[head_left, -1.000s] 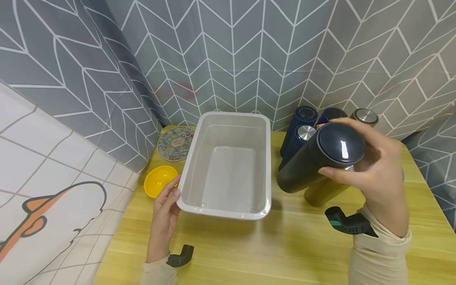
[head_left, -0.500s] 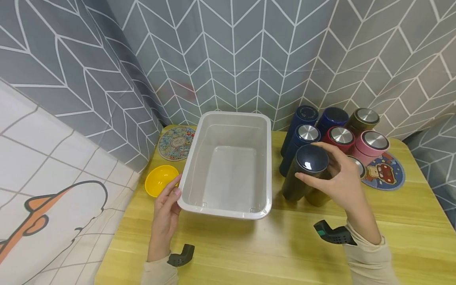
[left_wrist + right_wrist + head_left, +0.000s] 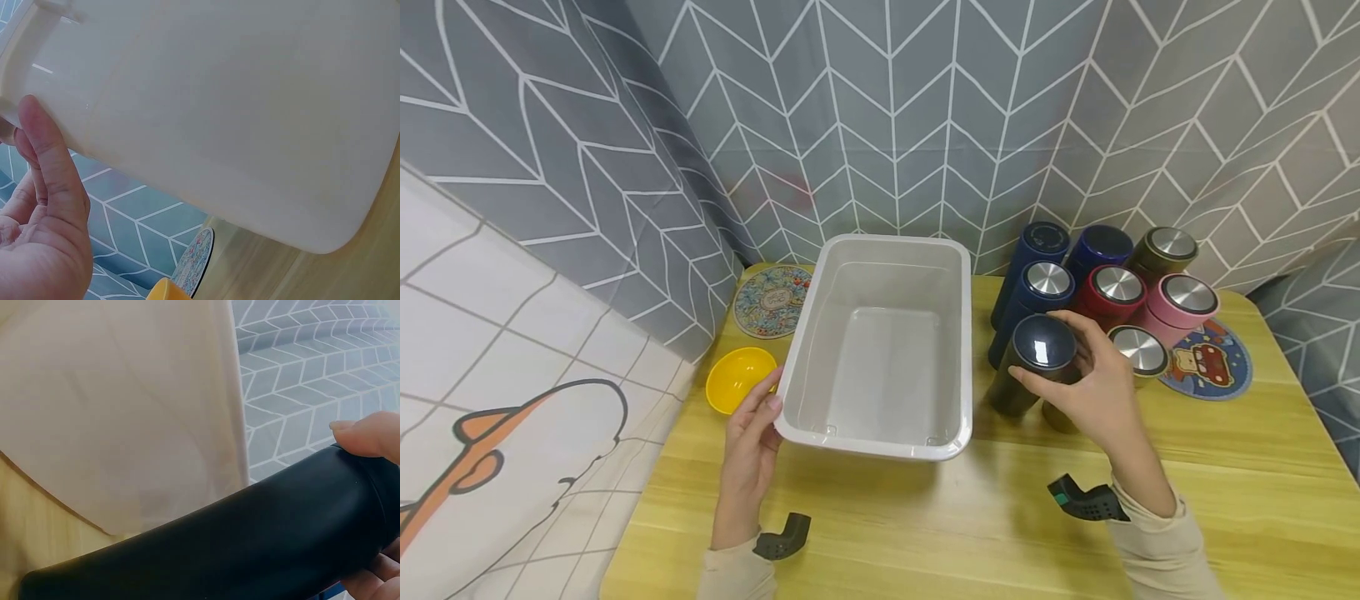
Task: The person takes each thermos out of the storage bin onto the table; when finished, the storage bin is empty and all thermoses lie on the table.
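Observation:
My left hand [image 3: 751, 454] pinches the rim at the near left corner of a light grey plastic tub [image 3: 883, 358], with nothing inside it. In the left wrist view the tub's outer wall [image 3: 237, 125] fills most of the picture, my thumb against it. My right hand [image 3: 1093, 383] grips a black thermos bottle [image 3: 1018, 379] around its top, thumb on the near side and fingers behind. The bottle stands almost upright, just right of the tub. The right wrist view shows its long dark body [image 3: 231, 531] in front of the tub's wall.
Several thermos bottles crowd the right back: two dark blue [image 3: 1026, 312], one purple-blue [image 3: 1101, 246], a red [image 3: 1116, 292], a pink [image 3: 1176, 308] and olive ones [image 3: 1165, 250]. A round blue mat [image 3: 1213, 367] lies there. Left are a yellow bowl [image 3: 740, 379] and a patterned disc [image 3: 771, 300].
My right hand has brought the black thermos bottle down and to the left, from tilted to nearly upright, uncovering the bottles behind. My left hand and the tub have stayed put.

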The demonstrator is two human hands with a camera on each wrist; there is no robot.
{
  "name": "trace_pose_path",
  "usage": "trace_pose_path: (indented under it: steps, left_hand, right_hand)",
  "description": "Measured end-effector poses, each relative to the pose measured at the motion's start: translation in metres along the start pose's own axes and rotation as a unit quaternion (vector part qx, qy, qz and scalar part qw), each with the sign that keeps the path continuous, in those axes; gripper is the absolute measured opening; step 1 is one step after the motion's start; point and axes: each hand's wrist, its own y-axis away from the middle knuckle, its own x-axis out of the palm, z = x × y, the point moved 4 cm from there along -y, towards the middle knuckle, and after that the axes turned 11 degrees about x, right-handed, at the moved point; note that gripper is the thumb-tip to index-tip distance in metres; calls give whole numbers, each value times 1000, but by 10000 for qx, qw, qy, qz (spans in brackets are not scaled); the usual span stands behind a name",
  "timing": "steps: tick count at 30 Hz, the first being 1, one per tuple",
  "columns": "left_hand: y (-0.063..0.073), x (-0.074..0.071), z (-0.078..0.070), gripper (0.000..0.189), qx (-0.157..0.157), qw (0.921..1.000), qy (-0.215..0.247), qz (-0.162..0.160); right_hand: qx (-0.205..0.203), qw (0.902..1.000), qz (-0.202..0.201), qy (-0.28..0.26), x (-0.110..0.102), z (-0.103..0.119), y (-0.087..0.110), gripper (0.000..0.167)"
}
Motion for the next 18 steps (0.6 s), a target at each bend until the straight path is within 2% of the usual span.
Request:
trace_pose_path:
  steps: [13,18]
  left_hand:
    - [-1,1,0,40,1,10000,6,2]
    - [-1,1,0,41,47,10000,46,14]
  right_hand:
    - [-21,9998,-83,-169,3,-8,3,77]
    - [98,9999,-50,36,2,-7,3,77]
